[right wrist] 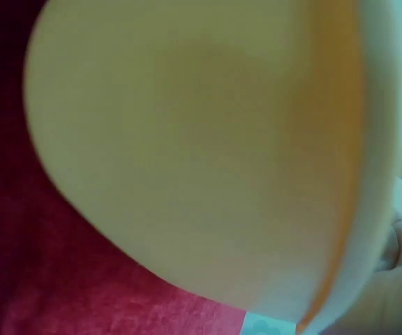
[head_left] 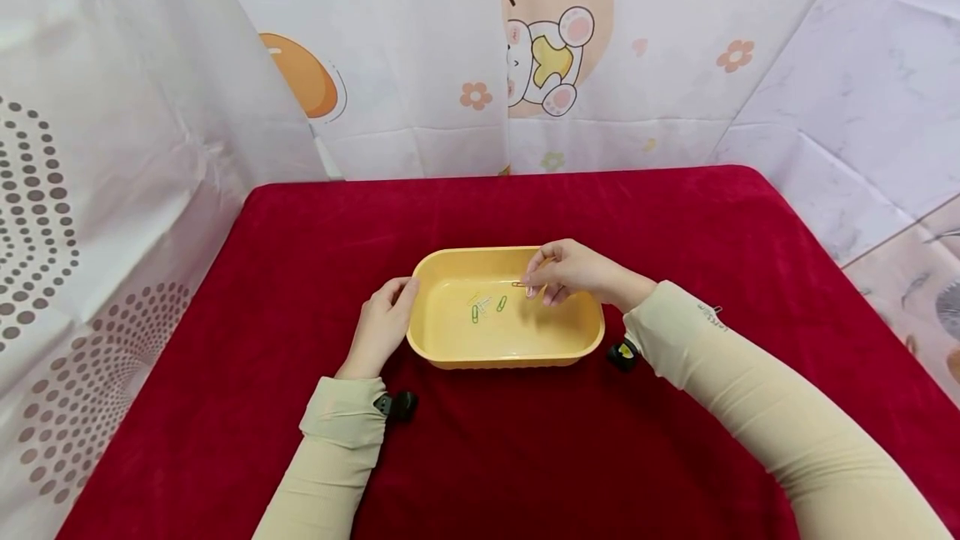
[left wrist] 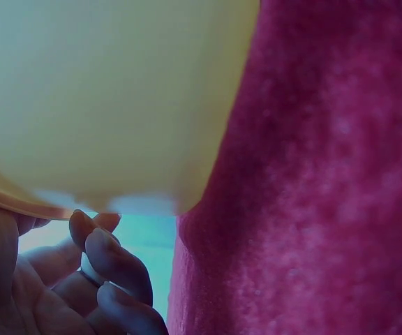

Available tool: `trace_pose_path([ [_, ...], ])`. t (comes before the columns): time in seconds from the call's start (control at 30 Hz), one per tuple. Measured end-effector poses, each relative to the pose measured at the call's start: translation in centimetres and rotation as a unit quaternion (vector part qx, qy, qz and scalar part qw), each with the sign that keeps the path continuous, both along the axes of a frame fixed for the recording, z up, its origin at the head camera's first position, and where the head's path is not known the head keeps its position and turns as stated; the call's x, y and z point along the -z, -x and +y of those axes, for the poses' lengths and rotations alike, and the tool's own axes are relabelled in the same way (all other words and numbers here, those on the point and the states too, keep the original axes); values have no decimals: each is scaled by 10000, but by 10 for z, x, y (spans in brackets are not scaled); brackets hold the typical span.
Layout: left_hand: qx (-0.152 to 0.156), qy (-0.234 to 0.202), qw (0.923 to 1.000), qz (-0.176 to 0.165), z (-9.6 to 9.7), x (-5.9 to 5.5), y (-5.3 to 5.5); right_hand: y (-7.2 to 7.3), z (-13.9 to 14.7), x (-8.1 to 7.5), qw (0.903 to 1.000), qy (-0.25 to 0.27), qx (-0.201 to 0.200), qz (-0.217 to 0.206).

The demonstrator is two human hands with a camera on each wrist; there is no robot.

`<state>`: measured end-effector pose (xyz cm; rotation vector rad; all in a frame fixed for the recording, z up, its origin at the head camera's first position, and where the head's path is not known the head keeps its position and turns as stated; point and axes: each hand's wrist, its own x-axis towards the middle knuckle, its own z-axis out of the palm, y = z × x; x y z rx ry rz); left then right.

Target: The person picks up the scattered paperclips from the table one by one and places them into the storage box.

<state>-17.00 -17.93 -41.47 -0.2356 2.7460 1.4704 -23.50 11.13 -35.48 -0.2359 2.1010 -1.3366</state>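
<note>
A shallow yellow plastic basin (head_left: 495, 344) stands on the red cloth. My left hand (head_left: 381, 325) grips its left rim, thumb on top; in the left wrist view the fingers (left wrist: 117, 255) curl under that rim. Over the basin's right half, my right hand (head_left: 573, 272) pinches an orange paper clip (head_left: 517, 283) between thumb and fingertips, and a pale pinkish clip hangs just below. On the basin floor lie several paper clips, among them a green one (head_left: 502, 303), another green one (head_left: 475, 314) and pale ones. In the right wrist view the basin wall hides most of this hand.
Red cloth (head_left: 360, 223) covers the table. Patterned white curtains (head_left: 420, 82) hang behind it and along both sides. A small black wrist device (head_left: 622, 354) sits by the right cuff, another (head_left: 403, 405) by the left. A small wire loop (head_left: 717, 309) shows beside the right sleeve.
</note>
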Motion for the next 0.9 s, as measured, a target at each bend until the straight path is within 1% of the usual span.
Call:
trace_pose_path([
  [0.13, -8, 2, 10000, -7, 0, 0, 0, -1, -1, 4, 9999, -71, -53, 89],
  [0.53, 4, 11, 10000, -80, 0, 1, 1, -4, 1, 6, 9983, -169, -317, 470],
  [0.77, 3, 17, 10000, -83, 1, 0, 0, -7, 7, 3, 9981, 61, -239, 565],
  [0.9, -5, 33, 10000, -90, 1, -1, 0, -9, 15, 0, 9979, 257, -80, 596],
])
